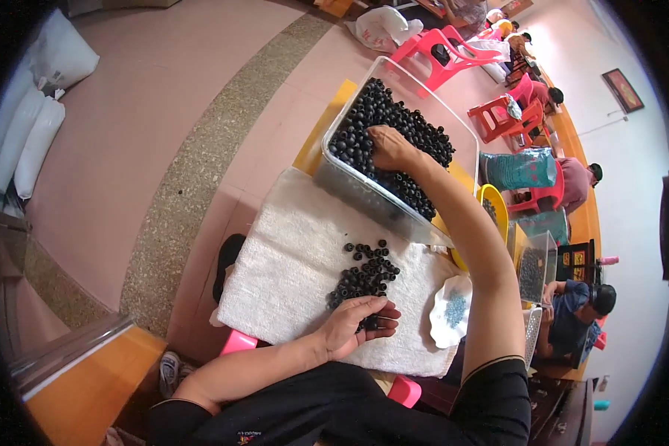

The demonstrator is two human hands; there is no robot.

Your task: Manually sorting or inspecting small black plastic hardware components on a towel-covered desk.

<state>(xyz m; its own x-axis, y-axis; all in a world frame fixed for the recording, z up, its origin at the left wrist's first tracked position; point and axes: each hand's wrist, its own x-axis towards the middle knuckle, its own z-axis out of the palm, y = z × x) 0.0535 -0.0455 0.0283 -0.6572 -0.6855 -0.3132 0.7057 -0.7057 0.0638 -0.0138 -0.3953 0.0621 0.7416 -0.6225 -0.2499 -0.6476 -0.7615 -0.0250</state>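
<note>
Small round black beads, each with a hole, fill a clear plastic bin [349, 177] in front of me. My right hand [394, 151] reaches down among the beads in the bin [416, 119]. Its fingers bend into the heap, and their tips are hidden. On a white towel [275, 256] before me lies a loose pile of the same black beads [364, 279]. My left hand [353, 323] is cupped at the near edge of this pile, fingers curled around several beads in the palm. A white scalloped dish [440, 327] with small pale blue beads stands right of the pile.
Beyond the bin's right side is a yellow basin [500, 212]. Another clear bin [539, 271] stands farther right, near a person in a dark blue shirt [571, 320]. Pink plastic chairs [442, 56] and other seated people line the right. White sacks [41, 123] lie far left.
</note>
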